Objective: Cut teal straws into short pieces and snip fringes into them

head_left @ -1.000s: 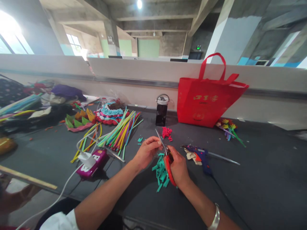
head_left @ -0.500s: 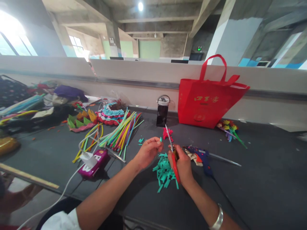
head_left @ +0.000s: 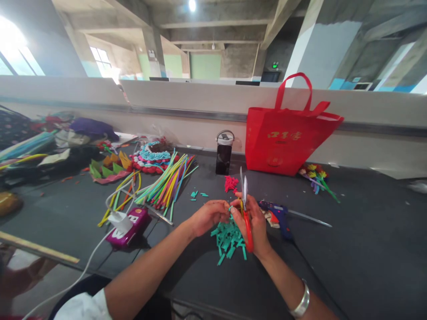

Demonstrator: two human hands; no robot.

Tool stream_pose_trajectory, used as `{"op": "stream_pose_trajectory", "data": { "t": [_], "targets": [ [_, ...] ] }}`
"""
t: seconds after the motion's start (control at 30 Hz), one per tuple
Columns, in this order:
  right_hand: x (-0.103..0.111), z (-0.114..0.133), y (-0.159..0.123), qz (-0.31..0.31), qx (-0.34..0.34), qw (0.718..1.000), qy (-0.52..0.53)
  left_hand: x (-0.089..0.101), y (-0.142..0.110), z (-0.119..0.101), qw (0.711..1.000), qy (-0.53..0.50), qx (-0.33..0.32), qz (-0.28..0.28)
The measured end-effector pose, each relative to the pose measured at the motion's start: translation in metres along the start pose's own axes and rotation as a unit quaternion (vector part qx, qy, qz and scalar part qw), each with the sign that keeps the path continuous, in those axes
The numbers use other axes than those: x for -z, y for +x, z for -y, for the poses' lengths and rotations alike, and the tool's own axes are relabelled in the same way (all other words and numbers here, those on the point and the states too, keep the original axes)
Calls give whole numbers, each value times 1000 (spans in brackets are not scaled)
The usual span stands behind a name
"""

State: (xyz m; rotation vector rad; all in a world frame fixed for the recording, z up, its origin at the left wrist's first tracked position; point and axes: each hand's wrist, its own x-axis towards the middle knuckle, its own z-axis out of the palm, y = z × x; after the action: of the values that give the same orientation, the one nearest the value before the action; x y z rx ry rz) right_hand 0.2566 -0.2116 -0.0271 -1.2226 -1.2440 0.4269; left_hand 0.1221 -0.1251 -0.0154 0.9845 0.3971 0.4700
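Note:
My right hand (head_left: 256, 226) keeps hold of red-handled scissors (head_left: 248, 233), whose blades point up and away from me, slightly apart. My left hand (head_left: 210, 217) is pinched closed, its fingertips meeting my right thumb at a small teal strip (head_left: 230, 208). Under both hands lies a loose pile of cut teal strips (head_left: 230, 240). A few short teal snippets (head_left: 194, 194) rest beyond my left hand, and a small heap of red pieces (head_left: 231, 183) lies just past the hands.
A glue gun (head_left: 280, 217) lies right of my right hand, its cord running toward me. Behind stand a black tumbler (head_left: 223, 159) and a red bag (head_left: 280, 151). Leftward are colourful craft stems (head_left: 170, 184) and a purple power strip (head_left: 128, 229). A small flower bunch (head_left: 318, 178) lies at right.
The scissors have swung from leaning left at my left fingertips to upright in my right hand. My hands parted, then came together at the teal strip. Another teal snippet now lies beyond my left hand.

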Motion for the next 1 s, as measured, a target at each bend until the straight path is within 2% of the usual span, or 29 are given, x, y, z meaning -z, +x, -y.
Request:
{"op": "stream_pose_trajectory", "data": {
  "t": [0.13, 0.27, 0.37, 0.5, 0.6, 0.8, 1.0],
  "targets": [
    [1, 2, 1, -6, 1, 1000, -11, -2, 1, 1, 1000, 21, 6, -7],
    [1, 6, 4, -29, -20, 999, -5, -5, 0, -4, 989, 104, -79, -75],
    [1, 6, 5, -38, -44, 998, 2, -7, -2, -8, 963, 201, -142, -108],
    [2, 1, 6, -54, -36, 996, -54, -10, -3, -7, 916, 340, -187, -99],
    [2, -2, 5, -50, -29, 994, -90, -12, -3, -6, 891, 392, -203, -108],
    [1, -7, 5, -46, -20, 993, -112, -12, -2, -6, 890, 387, -210, -116],
    [1, -10, 5, -48, -10, 993, -105, -5, 1, 1, 904, 380, -153, -126]
  ]
}}
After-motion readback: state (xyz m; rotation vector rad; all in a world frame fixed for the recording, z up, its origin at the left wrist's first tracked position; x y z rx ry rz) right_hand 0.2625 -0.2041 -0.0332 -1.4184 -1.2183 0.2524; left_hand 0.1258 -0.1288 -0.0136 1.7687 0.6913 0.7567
